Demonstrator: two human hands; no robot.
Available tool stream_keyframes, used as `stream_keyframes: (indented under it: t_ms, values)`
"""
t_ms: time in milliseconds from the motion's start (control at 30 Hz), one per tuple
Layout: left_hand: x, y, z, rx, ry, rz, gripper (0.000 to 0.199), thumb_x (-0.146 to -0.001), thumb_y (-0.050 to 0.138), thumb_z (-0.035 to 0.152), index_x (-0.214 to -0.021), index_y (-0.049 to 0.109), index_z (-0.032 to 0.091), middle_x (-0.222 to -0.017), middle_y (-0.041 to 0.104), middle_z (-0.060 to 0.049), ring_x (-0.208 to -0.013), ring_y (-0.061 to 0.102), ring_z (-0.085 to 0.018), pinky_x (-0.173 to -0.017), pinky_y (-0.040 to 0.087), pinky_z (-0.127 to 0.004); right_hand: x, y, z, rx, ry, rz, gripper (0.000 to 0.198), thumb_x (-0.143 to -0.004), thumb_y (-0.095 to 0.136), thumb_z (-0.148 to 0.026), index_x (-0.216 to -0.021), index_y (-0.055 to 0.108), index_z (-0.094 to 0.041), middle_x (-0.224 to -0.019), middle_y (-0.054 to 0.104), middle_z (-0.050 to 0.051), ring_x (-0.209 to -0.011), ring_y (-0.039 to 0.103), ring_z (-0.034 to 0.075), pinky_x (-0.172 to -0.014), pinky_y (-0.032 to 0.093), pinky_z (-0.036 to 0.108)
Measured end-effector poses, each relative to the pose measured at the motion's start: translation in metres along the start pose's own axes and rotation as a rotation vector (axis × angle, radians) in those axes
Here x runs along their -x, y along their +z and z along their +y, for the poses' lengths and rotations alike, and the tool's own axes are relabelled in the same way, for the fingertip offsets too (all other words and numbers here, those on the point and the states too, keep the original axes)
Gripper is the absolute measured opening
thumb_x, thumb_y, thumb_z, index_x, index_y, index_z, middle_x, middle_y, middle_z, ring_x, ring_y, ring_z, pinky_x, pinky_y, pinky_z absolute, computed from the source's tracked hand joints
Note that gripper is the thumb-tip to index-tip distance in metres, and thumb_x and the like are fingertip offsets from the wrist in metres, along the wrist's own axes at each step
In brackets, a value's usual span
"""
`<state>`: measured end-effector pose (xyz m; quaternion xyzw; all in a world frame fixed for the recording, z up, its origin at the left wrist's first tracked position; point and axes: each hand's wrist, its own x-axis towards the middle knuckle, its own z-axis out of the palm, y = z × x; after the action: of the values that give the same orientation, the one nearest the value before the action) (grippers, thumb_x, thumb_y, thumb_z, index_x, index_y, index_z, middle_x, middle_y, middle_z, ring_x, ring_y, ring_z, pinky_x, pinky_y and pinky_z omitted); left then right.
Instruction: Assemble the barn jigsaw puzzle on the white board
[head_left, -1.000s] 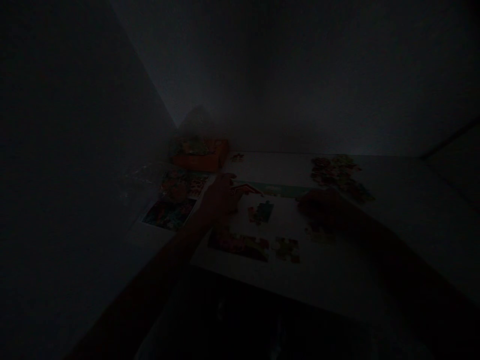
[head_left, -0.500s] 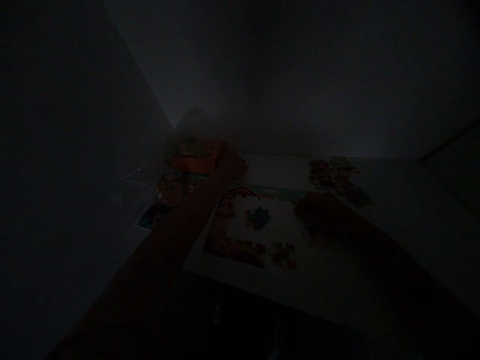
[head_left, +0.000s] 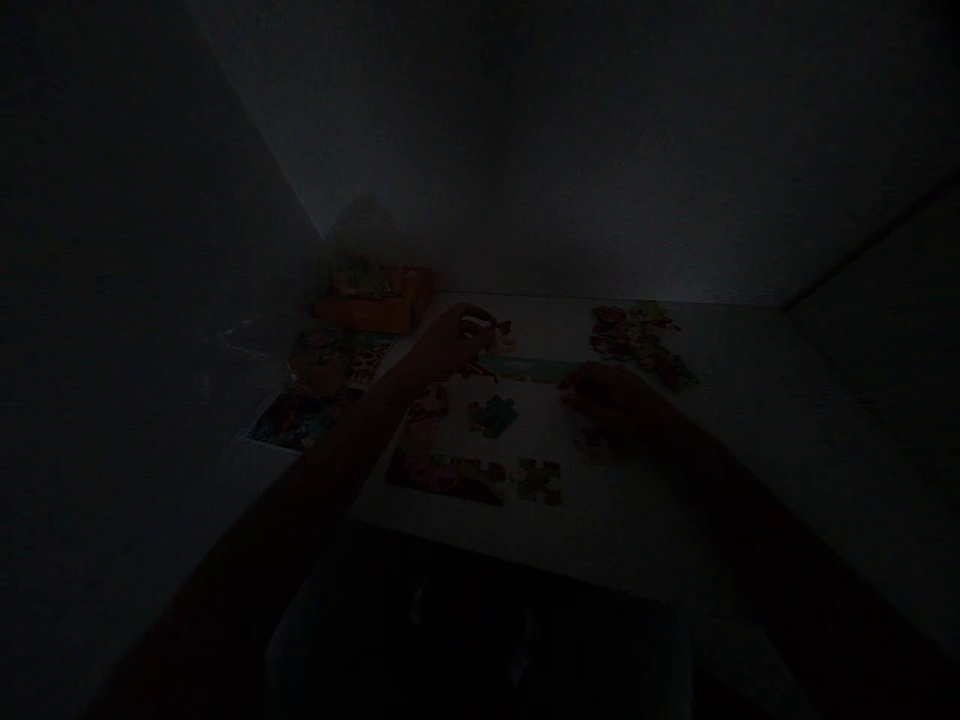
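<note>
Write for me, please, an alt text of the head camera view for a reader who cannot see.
In a very dark scene, a person's left hand touches a puzzle piece by the far edge of a partly assembled puzzle, and the right hand is near that edge's right end. Loose pieces lie beyond it; an orange box stands at far left.

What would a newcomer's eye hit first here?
Probably the orange box, the strongest colour in a very dim picture, at the back left of the pale table. Next, the partly built puzzle border at centre, its far side reaching between the left hand and the right hand, with a teal-and-orange cluster inside it. Then the heap of loose pieces, just beyond the right hand.
</note>
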<state>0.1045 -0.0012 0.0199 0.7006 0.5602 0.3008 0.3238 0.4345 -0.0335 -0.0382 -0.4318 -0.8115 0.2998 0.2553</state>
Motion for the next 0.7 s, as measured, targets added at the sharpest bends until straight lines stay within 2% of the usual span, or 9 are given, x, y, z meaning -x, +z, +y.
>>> stream_keyframes:
  t_ms: [33,100,167,267,367,433,500,600,700]
  values:
    - [0.015,0.006,0.008,0.104,0.015,-0.071,0.029,-0.11,0.073,0.04,-0.135,0.067,0.025,-0.121,0.087,-0.01,-0.077,0.08,-0.018,-0.061,0.058,-0.027,0.0,0.0,-0.003,-0.028,-0.008,0.027,0.036,-0.104,0.074,-0.062,-0.11,0.081,-0.027,-0.1,0.084,0.01,-0.086,0.076,0.027,-0.074,0.058,0.038]
    - [0.043,0.018,0.024,0.177,0.075,-0.131,0.033,-0.105,0.08,0.038,-0.132,0.068,0.026,-0.115,0.088,-0.008,-0.086,0.083,-0.019,-0.065,0.058,-0.025,0.002,-0.001,-0.008,-0.09,-0.045,0.069,0.041,-0.105,0.07,-0.068,-0.111,0.079,-0.029,-0.107,0.084,0.009,-0.094,0.075,0.028,-0.082,0.06,0.041]
    - [0.064,0.029,0.036,0.146,0.129,-0.116,0.031,-0.104,0.082,0.04,-0.128,0.07,0.025,-0.112,0.088,-0.007,-0.095,0.084,-0.02,-0.073,0.06,-0.026,0.003,0.0,-0.012,-0.134,-0.09,0.093,0.047,-0.107,0.066,-0.074,-0.106,0.077,-0.029,-0.104,0.081,0.008,-0.093,0.072,0.027,-0.084,0.058,0.041]
    - [0.079,0.04,0.043,0.089,0.141,-0.07,0.031,-0.105,0.081,0.043,-0.127,0.072,0.024,-0.112,0.088,-0.006,-0.091,0.082,-0.019,-0.073,0.059,-0.027,0.004,0.001,-0.014,-0.156,-0.105,0.112,0.051,-0.107,0.066,-0.076,-0.093,0.071,-0.027,-0.091,0.075,0.005,-0.084,0.065,0.024,-0.078,0.053,0.039]
    - [0.082,0.041,0.034,-0.044,0.153,0.019,0.03,-0.103,0.084,0.04,-0.125,0.074,0.023,-0.119,0.087,-0.006,-0.089,0.08,-0.018,-0.079,0.06,-0.029,0.003,-0.001,-0.013,-0.163,-0.116,0.12,0.048,-0.11,0.065,-0.07,-0.09,0.069,-0.027,-0.088,0.071,0.004,-0.082,0.062,0.023,-0.076,0.05,0.038]
    - [0.083,0.037,0.025,-0.166,0.136,0.07,0.02,-0.103,0.081,0.035,-0.118,0.076,0.023,-0.114,0.086,-0.006,-0.092,0.079,-0.02,-0.086,0.061,-0.033,0.003,-0.001,-0.012,-0.148,-0.126,0.121,0.046,-0.114,0.058,-0.065,-0.094,0.071,-0.026,-0.092,0.073,0.006,-0.084,0.064,0.024,-0.078,0.051,0.038]
    - [0.085,0.034,0.015,-0.271,0.09,0.081,0.016,-0.104,0.077,0.03,-0.119,0.078,0.023,-0.114,0.086,-0.007,-0.097,0.08,-0.023,-0.095,0.062,-0.037,0.003,0.001,-0.009,-0.069,-0.129,0.108,0.043,-0.114,0.058,-0.063,-0.1,0.075,-0.026,-0.097,0.075,0.008,-0.086,0.067,0.026,-0.08,0.052,0.04]
    - [0.091,0.033,0.004,-0.396,0.086,0.067,0.035,-0.1,0.084,0.035,-0.134,0.077,0.026,-0.137,0.082,-0.01,-0.124,0.077,-0.03,-0.114,0.061,-0.046,0.005,0.006,-0.006,0.131,-0.151,0.052,0.04,-0.104,0.077,-0.064,-0.115,0.079,-0.026,-0.104,0.078,0.01,-0.092,0.071,0.029,-0.09,0.054,0.045]
    - [0.099,0.036,0.0,-0.518,0.121,-0.002,0.056,-0.091,0.096,0.045,-0.14,0.077,0.026,-0.162,0.07,-0.014,-0.153,0.063,-0.038,-0.127,0.055,-0.053,0.009,0.011,-0.005,0.255,-0.206,-0.019,0.055,-0.09,0.094,-0.063,-0.129,0.079,-0.027,-0.124,0.077,0.014,-0.115,0.074,0.038,-0.111,0.051,0.057]
